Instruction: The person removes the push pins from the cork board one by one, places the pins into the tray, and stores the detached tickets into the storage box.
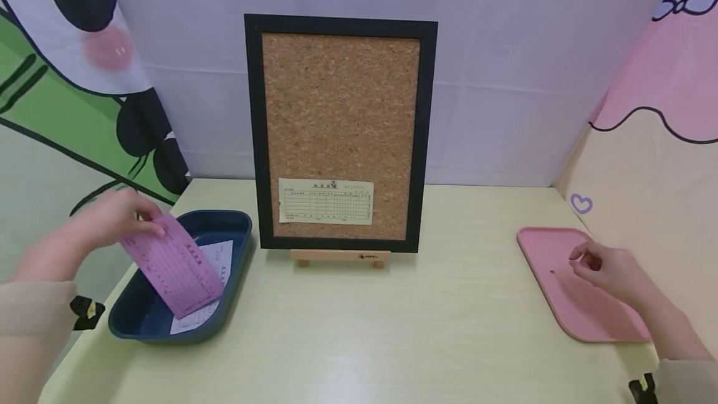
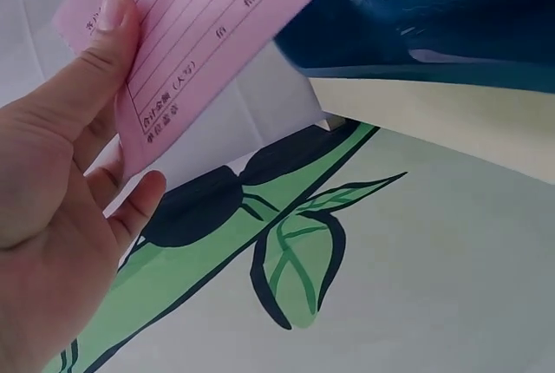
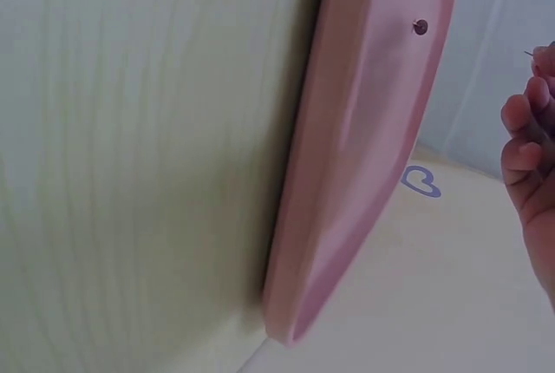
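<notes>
My left hand [image 1: 112, 220] pinches a pink printed receipt slip [image 1: 178, 270] by its upper edge, thumb on the printed face in the left wrist view. The slip slants over the dark blue bin [image 1: 126, 323], where a white printed slip [image 1: 223, 257] lies partly hidden beneath it. Above the pink tray [image 1: 535, 239] is my right hand [image 1: 614, 273], fingertips together; in the right wrist view the thin point of a thumbtack [image 3: 528, 54] sticks out of them, its head hidden. Another thumbtack [image 3: 421, 27] lies on the tray.
A black-framed cork board [image 1: 342, 111] stands on a small wooden easel [image 1: 339, 256] at the back of the table [image 1: 392, 341]. A pale printed slip [image 1: 325, 204] is fixed low on the cork, with a dark spot at its top edge. Printed cloth [image 1: 493, 129] hangs behind.
</notes>
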`<state>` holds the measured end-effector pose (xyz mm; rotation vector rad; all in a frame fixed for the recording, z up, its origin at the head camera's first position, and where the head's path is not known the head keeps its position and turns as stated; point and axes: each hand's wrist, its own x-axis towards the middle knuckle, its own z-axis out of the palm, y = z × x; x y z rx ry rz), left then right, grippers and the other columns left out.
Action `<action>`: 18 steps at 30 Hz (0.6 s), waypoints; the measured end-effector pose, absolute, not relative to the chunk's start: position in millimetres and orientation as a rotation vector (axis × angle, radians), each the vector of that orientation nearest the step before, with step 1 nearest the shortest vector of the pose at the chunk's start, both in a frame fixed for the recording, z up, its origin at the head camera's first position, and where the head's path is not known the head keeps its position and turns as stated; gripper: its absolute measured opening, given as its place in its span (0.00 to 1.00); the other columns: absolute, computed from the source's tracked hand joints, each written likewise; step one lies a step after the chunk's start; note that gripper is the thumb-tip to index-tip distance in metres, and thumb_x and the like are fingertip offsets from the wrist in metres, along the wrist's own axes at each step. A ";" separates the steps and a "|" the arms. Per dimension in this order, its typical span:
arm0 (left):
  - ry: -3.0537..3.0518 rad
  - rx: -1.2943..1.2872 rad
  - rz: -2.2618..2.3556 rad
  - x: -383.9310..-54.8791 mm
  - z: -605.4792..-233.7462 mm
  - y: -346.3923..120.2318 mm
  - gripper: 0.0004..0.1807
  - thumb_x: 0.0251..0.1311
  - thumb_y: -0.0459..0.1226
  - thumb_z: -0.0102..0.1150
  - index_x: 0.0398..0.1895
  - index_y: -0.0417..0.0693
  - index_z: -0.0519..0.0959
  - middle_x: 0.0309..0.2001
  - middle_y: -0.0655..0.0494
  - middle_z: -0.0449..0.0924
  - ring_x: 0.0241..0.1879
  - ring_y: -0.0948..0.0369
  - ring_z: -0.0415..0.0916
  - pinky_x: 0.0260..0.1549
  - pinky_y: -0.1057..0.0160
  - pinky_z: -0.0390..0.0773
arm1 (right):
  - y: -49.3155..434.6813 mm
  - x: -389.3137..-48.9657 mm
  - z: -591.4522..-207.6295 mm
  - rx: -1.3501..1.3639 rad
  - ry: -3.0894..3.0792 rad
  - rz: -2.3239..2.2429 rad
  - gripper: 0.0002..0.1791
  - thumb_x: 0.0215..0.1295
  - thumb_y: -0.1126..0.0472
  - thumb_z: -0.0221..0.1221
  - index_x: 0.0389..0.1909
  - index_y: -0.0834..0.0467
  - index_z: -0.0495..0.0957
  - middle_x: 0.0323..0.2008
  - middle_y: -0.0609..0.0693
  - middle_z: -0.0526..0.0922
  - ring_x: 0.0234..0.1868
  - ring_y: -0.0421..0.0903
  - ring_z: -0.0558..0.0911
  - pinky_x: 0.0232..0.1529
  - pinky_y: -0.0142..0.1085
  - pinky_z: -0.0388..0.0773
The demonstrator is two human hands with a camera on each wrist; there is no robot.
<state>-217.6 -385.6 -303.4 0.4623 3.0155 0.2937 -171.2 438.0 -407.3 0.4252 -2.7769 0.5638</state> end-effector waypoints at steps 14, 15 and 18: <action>2.931 0.517 0.316 -229.7 -333.3 -369.9 0.06 0.44 0.39 0.72 0.23 0.52 0.83 0.24 0.60 0.78 0.24 0.61 0.69 0.22 0.65 0.72 | 442.6 -173.3 -431.2 0.435 -2.918 0.533 0.08 0.52 0.67 0.64 0.28 0.55 0.75 0.19 0.41 0.69 0.20 0.30 0.65 0.21 0.29 0.65; 2.925 0.529 0.323 -230.2 -335.2 -368.3 0.06 0.44 0.39 0.72 0.23 0.52 0.83 0.23 0.60 0.78 0.24 0.61 0.69 0.22 0.65 0.72 | 443.0 -173.7 -432.9 0.434 -2.924 0.530 0.08 0.52 0.67 0.65 0.28 0.55 0.75 0.19 0.41 0.69 0.20 0.30 0.65 0.21 0.29 0.65; 2.912 0.558 0.320 -232.5 -341.5 -364.8 0.06 0.44 0.39 0.72 0.22 0.53 0.83 0.22 0.61 0.76 0.23 0.62 0.69 0.22 0.65 0.70 | 444.5 -175.0 -437.4 0.438 -2.953 0.518 0.07 0.52 0.66 0.65 0.27 0.55 0.75 0.19 0.41 0.70 0.20 0.30 0.65 0.21 0.29 0.65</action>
